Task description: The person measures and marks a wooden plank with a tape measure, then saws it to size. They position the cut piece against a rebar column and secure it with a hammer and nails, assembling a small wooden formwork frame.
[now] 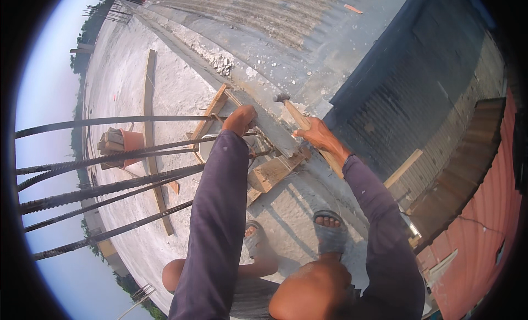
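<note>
My right hand (323,136) is wrapped round the wooden handle of a hammer (300,117). Its dark metal head points away from me, over the concrete ledge. Left of it, my left hand (240,119) is closed at the top of a small wooden form around the rebar column. Whatever its fingers hold is hidden from here. One form board (215,106) stands just left of that hand, and another wooden board (270,173) lies on the near side. Several ribbed steel bars (115,155) run leftward out of the form, past my left forearm.
An orange bucket (132,146) with wood offcuts beside it stands on the concrete slab (124,78). A long timber (148,100) lies there too. Right of the ledge are a drop and corrugated roofing (440,100). My sandalled feet (330,223) are close to the form.
</note>
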{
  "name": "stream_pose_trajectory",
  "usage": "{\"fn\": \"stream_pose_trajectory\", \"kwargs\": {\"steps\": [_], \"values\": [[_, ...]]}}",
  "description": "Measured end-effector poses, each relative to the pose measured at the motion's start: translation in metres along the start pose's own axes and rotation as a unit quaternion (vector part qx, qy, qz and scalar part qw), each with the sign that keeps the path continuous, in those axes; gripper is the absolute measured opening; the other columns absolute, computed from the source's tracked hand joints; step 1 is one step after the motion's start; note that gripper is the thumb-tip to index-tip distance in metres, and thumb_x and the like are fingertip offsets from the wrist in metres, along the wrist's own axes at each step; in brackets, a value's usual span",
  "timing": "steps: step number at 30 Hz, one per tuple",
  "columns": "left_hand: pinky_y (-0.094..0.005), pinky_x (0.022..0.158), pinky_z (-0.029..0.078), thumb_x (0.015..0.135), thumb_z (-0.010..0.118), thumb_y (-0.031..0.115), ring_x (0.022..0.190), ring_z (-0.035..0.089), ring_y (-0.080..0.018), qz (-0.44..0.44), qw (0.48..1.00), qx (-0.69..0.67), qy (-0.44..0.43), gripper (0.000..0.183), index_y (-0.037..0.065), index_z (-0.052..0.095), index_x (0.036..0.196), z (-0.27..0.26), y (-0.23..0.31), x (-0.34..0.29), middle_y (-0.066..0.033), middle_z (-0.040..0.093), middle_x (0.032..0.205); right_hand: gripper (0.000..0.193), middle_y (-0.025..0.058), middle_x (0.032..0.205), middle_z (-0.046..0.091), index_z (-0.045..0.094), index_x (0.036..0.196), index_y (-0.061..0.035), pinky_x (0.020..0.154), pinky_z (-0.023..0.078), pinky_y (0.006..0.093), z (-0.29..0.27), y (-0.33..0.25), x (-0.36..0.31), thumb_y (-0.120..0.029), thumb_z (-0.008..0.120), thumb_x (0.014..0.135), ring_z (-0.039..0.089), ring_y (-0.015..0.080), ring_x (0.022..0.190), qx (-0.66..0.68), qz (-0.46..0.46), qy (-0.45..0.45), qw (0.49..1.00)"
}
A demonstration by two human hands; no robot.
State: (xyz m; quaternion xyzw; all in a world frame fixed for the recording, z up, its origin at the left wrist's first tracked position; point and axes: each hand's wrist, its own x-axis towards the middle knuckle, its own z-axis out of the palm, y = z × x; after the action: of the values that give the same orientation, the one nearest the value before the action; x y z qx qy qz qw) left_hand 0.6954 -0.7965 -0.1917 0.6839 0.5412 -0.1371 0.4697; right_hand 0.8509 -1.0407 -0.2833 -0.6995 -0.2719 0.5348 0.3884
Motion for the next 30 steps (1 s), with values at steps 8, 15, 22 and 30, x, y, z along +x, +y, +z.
{"fn": "stream_pose_trajectory", "kwargs": {"steps": [8, 15, 22, 30], "values": [[-0.0311, 0.041, 0.025, 0.097, 0.057, 0.026, 0.046, 0.037, -0.0113, -0.115, 0.991, -0.044, 0.053, 0.024, 0.007, 0.059, 0.082, 0.0, 0.014, -0.003, -0.0023, 0.052, 0.068, 0.047, 0.0116, 0.081, 0.067, 0.067, 0.102, 0.0039, 0.065, 0.049, 0.0391, 0.034, 0.026, 0.074, -0.037, 0.082, 0.085, 0.063, 0.0221, 0.07, 0.058, -0.067, 0.011, 0.996], [-0.0305, 0.04, 0.025, 0.1, 0.056, 0.027, 0.044, 0.034, -0.0107, -0.042, 0.998, 0.048, -0.002, 0.028, 0.007, 0.057, 0.08, -0.008, 0.016, 0.004, -0.0005, 0.047, 0.064, 0.046, 0.0084, 0.076, 0.067, 0.069, 0.095, 0.0019, 0.062, 0.049, 0.0348, 0.066, 0.026, 0.12, -0.042, 0.082, 0.087, 0.062, 0.0175, 0.068, 0.139, -0.08, -0.024, 0.987], [-0.0385, 0.045, 0.03, 0.095, 0.057, 0.025, 0.048, 0.043, -0.0185, -0.096, 0.981, 0.168, 0.005, 0.03, 0.002, 0.062, 0.077, -0.005, 0.007, 0.035, -0.0057, 0.054, 0.064, 0.059, 0.0212, 0.086, 0.071, 0.07, 0.099, 0.0131, 0.073, 0.052, 0.0426, 0.091, 0.039, 0.136, -0.043, 0.082, 0.083, 0.069, 0.0293, 0.079, 0.162, -0.069, -0.031, 0.984], [-0.0427, 0.055, 0.039, 0.089, 0.052, 0.027, 0.058, 0.056, -0.0248, 0.067, 0.971, 0.228, -0.022, 0.033, -0.001, 0.065, 0.078, -0.021, -0.069, 0.091, -0.0114, 0.06, 0.067, 0.055, 0.0122, 0.071, 0.065, 0.07, 0.091, 0.0072, 0.06, 0.048, 0.0371, 0.09, 0.023, 0.128, -0.044, 0.086, 0.081, 0.061, 0.0207, 0.064, 0.1, -0.075, 0.033, 0.992]]}}
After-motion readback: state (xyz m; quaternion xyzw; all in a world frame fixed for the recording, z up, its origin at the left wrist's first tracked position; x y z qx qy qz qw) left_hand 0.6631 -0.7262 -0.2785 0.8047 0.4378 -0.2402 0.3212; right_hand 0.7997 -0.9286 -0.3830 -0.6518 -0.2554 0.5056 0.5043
